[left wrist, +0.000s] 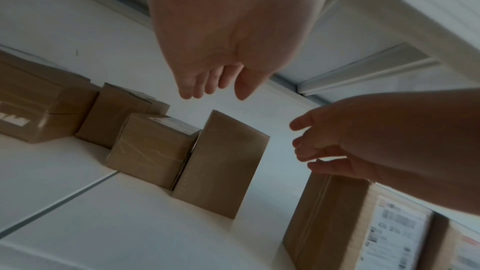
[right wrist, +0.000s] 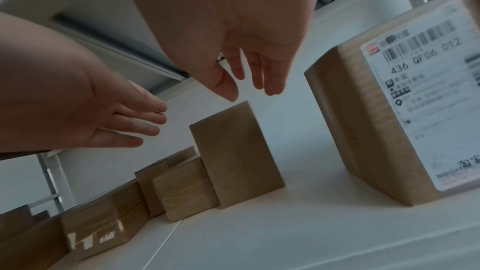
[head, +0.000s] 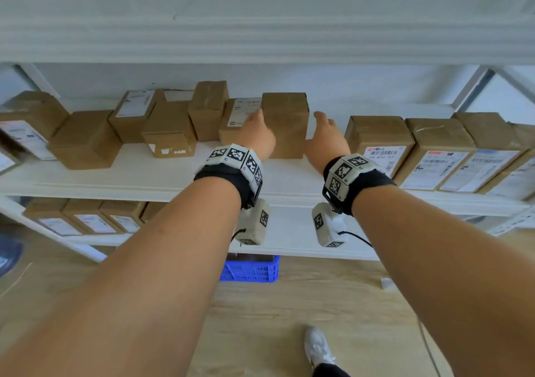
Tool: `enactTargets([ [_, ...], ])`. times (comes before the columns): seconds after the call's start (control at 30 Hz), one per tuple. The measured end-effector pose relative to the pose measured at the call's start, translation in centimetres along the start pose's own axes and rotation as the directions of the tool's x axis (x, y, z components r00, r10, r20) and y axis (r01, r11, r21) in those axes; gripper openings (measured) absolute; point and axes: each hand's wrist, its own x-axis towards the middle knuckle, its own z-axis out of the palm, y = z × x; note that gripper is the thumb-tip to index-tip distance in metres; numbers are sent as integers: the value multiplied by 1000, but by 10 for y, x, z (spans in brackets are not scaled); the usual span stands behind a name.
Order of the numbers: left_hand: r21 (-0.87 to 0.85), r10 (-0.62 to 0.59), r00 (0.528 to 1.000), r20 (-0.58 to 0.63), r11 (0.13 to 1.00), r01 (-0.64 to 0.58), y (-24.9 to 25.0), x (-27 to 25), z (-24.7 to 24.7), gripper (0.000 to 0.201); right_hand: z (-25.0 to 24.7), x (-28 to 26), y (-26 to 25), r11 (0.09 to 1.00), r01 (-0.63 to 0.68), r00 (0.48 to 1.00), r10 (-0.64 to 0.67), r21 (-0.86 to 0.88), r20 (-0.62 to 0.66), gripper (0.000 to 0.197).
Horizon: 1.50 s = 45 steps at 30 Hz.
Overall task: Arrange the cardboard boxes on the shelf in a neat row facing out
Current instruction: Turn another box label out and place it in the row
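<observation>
Two sets of fingers reach toward one upright box (head: 285,124) at the centre of the head view — those of the left hand (head: 256,137) are straight and close together beside its left face, those of the right hand (head: 325,137) loosely spread off its right face. Both wrist views show a gap between fingertips and cardboard, so neither hand grips it. This plain brown box stands on the white shelf (head: 162,174), its blank side toward the camera, touching a lower labelled box (head: 236,118) on its left. Further left in the frame, several boxes (head: 170,130) sit at mixed angles. On the right, apart from the upright one, a row of boxes (head: 440,150) stands side by side with shipping labels facing out. Lower in the frame, a second shelf carries more labelled boxes (head: 86,217), and a blue crate (head: 250,269) sits on the wooden floor — a white shoe (head: 318,347) near the bottom edge.
</observation>
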Motion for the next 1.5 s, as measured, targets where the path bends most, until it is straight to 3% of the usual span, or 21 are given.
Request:
enactTargets([
  [0.13, -45, -54, 997, 50, 997, 56, 7, 23, 8, 58, 3, 27, 5, 998, -64, 998, 63, 5, 22, 61],
  [0.5, -230, -200, 980, 1, 954, 195, 13, 58, 16, 48, 11, 65, -5, 987, -121, 990, 113, 105, 83, 45],
  [0.73, -161, -182, 982, 43, 969, 186, -6, 59, 17, 48, 13, 48, -4, 970, -206, 979, 204, 127, 25, 40],
  [0.9, -272, -142, 983, 118, 947, 170, -14, 44, 14, 32, 18, 26, -4, 954, -261, 964, 266, 145, -13, 33],
  [1.2, 34, -107, 964, 245, 994, 102, -33, 26, 28, 28, 34, -10, 12, 934, -347, 937, 342, 83, 72, 38],
  [1.37, 31, -100, 963, 251, 995, 96, -38, 32, 31, 31, 30, -7, 17, 939, -336, 942, 333, 73, 51, 42],
  [1.5, 13, -121, 960, 252, 992, 122, -34, 25, 39, 38, 32, -4, 18, 906, -405, 914, 396, 124, 93, 39],
])
